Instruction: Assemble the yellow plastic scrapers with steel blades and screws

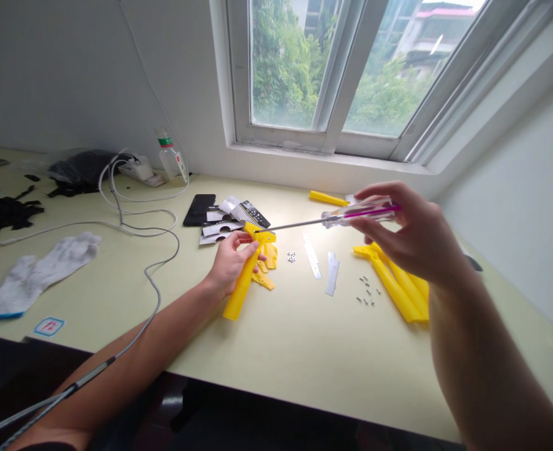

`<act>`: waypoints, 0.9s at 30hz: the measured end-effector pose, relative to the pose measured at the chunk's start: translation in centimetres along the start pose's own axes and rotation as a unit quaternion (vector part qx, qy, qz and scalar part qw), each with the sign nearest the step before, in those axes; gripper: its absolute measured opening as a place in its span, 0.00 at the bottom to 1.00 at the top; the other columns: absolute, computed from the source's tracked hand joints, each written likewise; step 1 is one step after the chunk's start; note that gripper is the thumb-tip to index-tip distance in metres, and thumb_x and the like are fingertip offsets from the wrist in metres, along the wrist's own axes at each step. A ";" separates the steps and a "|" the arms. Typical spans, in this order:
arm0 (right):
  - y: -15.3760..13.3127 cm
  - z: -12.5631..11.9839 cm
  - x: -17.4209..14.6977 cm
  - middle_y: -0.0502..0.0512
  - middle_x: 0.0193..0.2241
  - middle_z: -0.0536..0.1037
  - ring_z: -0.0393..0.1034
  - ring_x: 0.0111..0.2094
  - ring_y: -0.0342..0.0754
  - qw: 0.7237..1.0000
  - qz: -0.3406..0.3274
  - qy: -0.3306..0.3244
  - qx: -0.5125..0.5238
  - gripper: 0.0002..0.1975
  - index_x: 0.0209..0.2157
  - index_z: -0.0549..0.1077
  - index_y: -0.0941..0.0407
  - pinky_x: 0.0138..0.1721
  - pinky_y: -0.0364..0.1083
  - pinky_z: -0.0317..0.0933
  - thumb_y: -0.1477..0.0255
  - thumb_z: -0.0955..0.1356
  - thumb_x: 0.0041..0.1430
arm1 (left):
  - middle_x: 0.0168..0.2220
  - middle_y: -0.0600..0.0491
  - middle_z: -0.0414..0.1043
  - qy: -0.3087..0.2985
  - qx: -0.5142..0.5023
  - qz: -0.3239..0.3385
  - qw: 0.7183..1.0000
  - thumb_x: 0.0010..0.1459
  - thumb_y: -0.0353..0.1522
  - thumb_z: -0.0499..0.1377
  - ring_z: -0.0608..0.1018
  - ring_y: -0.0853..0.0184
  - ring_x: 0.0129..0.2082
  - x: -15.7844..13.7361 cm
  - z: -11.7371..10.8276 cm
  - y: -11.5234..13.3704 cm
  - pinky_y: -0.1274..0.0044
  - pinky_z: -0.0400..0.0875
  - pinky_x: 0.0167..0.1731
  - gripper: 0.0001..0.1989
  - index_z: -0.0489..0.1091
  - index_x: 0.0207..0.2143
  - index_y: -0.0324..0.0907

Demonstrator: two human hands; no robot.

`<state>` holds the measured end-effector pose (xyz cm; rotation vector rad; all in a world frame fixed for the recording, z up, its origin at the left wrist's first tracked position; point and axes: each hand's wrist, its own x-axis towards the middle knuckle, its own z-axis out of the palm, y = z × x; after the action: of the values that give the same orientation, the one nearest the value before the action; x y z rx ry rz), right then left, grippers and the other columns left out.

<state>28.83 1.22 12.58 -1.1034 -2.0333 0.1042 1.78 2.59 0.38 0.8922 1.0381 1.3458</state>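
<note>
My left hand is closed around a yellow plastic scraper handle, its wider head tilted up and away from me. In my right hand is a screwdriver with a clear and purple grip, pinched between the fingers. Its shaft runs left, and the tip meets the head of the handle; whether it sits in a screw is too small to tell. Beneath and beside my left hand lie several yellow plastic pieces. Small nuts form a little pile to their right.
Flat metal blades and loose screws lie on the table. More yellow handles rest at right, and another yellow handle near the window. Paper packets, a phone, bottle, white glove and cable are left.
</note>
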 end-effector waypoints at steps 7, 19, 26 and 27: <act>-0.7 -1.6 0.0 0.51 0.30 0.78 0.78 0.30 0.51 0.978 -0.002 0.199 0.057 0.15 0.42 0.75 0.48 0.30 0.52 0.72 0.64 0.74 0.53 | 0.42 0.51 0.69 0.037 -0.001 0.053 0.998 0.48 0.33 0.69 0.79 0.67 0.24 0.4 -0.2 0.8 0.80 0.69 0.13 0.18 0.64 0.36 0.40; -2.1 4.0 0.0 0.53 0.29 0.79 0.74 0.29 0.46 0.967 0.127 -0.218 0.034 0.18 0.31 0.67 0.54 0.27 0.44 0.64 0.54 0.70 0.55 | 0.40 0.56 0.68 0.083 -0.075 0.173 0.979 0.49 0.32 0.67 0.79 0.69 0.24 0.9 -1.1 2.4 0.80 0.71 0.15 0.19 0.62 0.40 0.45; -3.6 7.8 -2.5 0.60 0.34 0.79 0.73 0.33 0.54 0.839 0.075 -0.528 -0.105 0.21 0.48 0.68 0.53 0.27 0.46 0.58 0.57 0.67 0.56 | 0.41 0.54 0.70 0.053 -0.043 0.159 0.985 0.46 0.33 0.70 0.78 0.69 0.25 0.4 -0.7 2.2 0.79 0.73 0.15 0.17 0.67 0.36 0.42; -3.7 8.2 -2.8 0.62 0.35 0.79 0.73 0.33 0.55 0.828 0.070 -0.543 -0.121 0.21 0.48 0.69 0.55 0.28 0.47 0.59 0.58 0.67 0.56 | 0.41 0.54 0.70 0.045 -0.039 0.151 0.987 0.46 0.33 0.71 0.78 0.69 0.25 0.4 -0.7 2.0 0.79 0.73 0.15 0.17 0.69 0.37 0.42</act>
<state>21.57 -0.79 6.84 -1.5569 -3.0125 0.7075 0.49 3.05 2.06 0.9654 0.9372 1.6807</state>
